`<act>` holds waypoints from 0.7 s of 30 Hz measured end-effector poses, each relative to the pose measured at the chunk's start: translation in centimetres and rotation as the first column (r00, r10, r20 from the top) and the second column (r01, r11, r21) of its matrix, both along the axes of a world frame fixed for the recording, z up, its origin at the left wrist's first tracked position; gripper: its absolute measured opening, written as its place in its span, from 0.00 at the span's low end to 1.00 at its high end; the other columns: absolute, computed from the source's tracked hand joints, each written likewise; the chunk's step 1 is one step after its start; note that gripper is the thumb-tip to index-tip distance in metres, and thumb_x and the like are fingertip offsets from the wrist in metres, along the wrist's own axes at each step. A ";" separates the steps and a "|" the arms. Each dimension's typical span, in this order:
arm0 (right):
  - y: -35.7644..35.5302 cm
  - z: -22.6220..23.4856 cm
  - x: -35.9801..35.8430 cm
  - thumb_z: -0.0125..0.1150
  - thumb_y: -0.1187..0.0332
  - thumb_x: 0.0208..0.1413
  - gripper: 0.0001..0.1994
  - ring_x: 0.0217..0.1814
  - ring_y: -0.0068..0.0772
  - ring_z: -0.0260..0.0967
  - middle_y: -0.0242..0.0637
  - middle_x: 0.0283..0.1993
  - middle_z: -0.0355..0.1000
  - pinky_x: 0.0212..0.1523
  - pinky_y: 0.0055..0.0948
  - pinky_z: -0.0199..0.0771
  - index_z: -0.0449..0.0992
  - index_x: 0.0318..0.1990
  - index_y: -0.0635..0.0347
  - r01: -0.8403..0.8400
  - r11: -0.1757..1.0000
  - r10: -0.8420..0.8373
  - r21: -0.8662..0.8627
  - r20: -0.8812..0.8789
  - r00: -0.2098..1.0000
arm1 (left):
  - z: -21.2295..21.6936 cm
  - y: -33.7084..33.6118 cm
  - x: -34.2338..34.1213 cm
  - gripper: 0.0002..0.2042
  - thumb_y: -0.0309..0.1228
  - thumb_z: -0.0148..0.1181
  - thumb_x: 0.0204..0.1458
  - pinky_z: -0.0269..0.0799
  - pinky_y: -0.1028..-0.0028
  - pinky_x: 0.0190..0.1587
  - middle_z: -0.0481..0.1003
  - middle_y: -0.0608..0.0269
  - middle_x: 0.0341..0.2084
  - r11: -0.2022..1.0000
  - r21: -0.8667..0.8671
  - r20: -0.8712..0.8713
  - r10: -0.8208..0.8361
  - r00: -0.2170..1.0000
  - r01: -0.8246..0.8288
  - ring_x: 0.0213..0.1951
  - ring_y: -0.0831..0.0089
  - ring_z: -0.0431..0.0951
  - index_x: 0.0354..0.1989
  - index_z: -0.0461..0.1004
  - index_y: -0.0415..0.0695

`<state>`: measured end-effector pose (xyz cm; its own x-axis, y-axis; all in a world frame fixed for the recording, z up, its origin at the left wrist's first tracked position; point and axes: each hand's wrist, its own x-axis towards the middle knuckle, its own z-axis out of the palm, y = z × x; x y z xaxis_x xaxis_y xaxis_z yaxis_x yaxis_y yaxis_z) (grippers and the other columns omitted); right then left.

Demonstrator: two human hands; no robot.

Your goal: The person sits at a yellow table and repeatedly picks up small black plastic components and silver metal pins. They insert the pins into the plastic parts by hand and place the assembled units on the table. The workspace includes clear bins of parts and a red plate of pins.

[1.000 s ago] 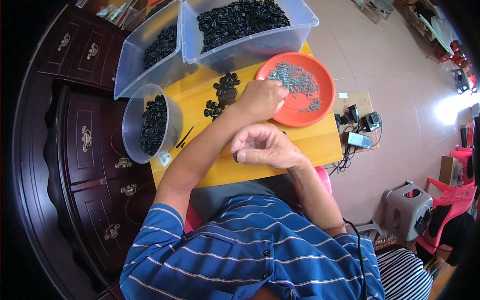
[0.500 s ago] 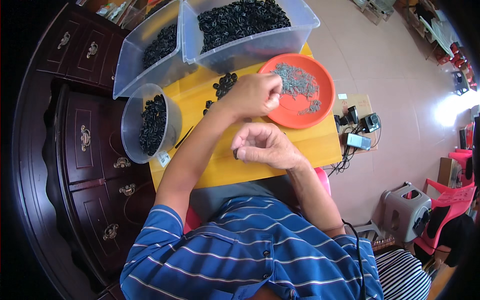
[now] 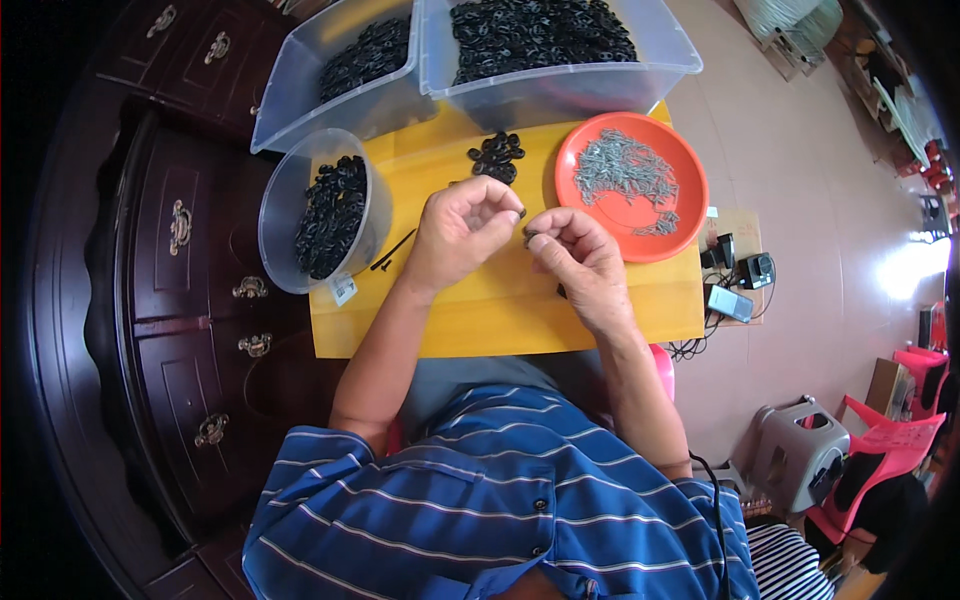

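Small black piece (image 3: 530,236) sat near the centre of the frame, clamped between thumb and fingertips of the right hand (image 3: 583,258); just left of it, the left hand (image 3: 466,232) had its tips together on a dark speck (image 3: 522,213) too tiny to identify. A light, steady pinch leaving the piece's facing edge uncovered probably served best.

hands: 2, left hand (image 3: 470,232), right hand (image 3: 588,258)
held dark part (image 3: 530,236): 1, right
tiny piece (image 3: 522,213): 1, left, kind unclear
clear rectangular bins (image 3: 560,90): 2
clear round tub (image 3: 283,205): 1
orange plate (image 3: 625,212): 1
metal pins (image 3: 625,165): uncountable, 2 heaps
black rings (image 3: 540,45): too many to count
counter (image 3: 470,315): 1
grey stool (image 3: 800,450): 1
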<state>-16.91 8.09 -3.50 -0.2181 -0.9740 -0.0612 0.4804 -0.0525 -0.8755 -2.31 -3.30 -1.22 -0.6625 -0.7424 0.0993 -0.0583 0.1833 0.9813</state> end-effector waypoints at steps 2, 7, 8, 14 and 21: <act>0.0 -0.2 0.1 0.60 0.73 0.61 0.06 0.35 0.13 0.67 0.24 0.36 0.72 0.37 0.17 0.69 0.75 0.45 0.60 0.028 0.999 -0.027 0.019 -0.030 0.999 | 0.4 0.6 0.4 0.03 0.20 0.58 0.53 0.66 0.85 0.30 0.73 0.76 0.26 1.000 0.006 -0.026 -0.003 1.000 0.003 0.27 0.91 0.69 0.35 0.76 0.39; -0.1 -0.3 0.4 0.59 0.76 0.60 0.07 0.37 0.12 0.67 0.25 0.38 0.72 0.40 0.17 0.71 0.74 0.45 0.63 0.035 0.999 -0.034 0.031 -0.010 0.999 | 1.6 1.4 0.8 0.06 0.18 0.58 0.51 0.64 0.85 0.28 0.73 0.74 0.25 0.989 -0.146 0.062 0.001 0.998 0.008 0.25 0.90 0.68 0.36 0.76 0.39; -0.1 -0.2 0.5 0.59 0.76 0.60 0.07 0.37 0.12 0.67 0.25 0.38 0.72 0.40 0.17 0.71 0.74 0.45 0.63 0.044 0.999 -0.044 0.032 -0.016 0.999 | 1.6 1.5 0.8 0.06 0.18 0.58 0.51 0.64 0.85 0.28 0.73 0.75 0.26 0.988 -0.157 0.071 -0.001 0.997 0.012 0.26 0.91 0.67 0.37 0.76 0.39; -0.1 -0.1 0.5 0.59 0.76 0.60 0.07 0.36 0.12 0.67 0.25 0.38 0.72 0.39 0.17 0.71 0.74 0.45 0.64 0.037 0.998 -0.035 0.041 -0.058 0.998 | 1.6 1.6 1.0 0.09 0.17 0.59 0.49 0.65 0.85 0.29 0.73 0.73 0.26 0.976 -0.214 0.113 -0.007 0.994 0.031 0.26 0.90 0.68 0.39 0.76 0.40; -0.1 -0.3 0.6 0.59 0.76 0.60 0.07 0.35 0.12 0.67 0.26 0.37 0.72 0.38 0.17 0.72 0.74 0.45 0.64 0.058 0.998 -0.057 0.019 -0.075 0.996 | 1.6 1.6 1.3 0.09 0.17 0.59 0.49 0.65 0.85 0.29 0.74 0.73 0.26 0.969 -0.245 0.141 0.011 0.990 0.024 0.26 0.89 0.68 0.39 0.76 0.40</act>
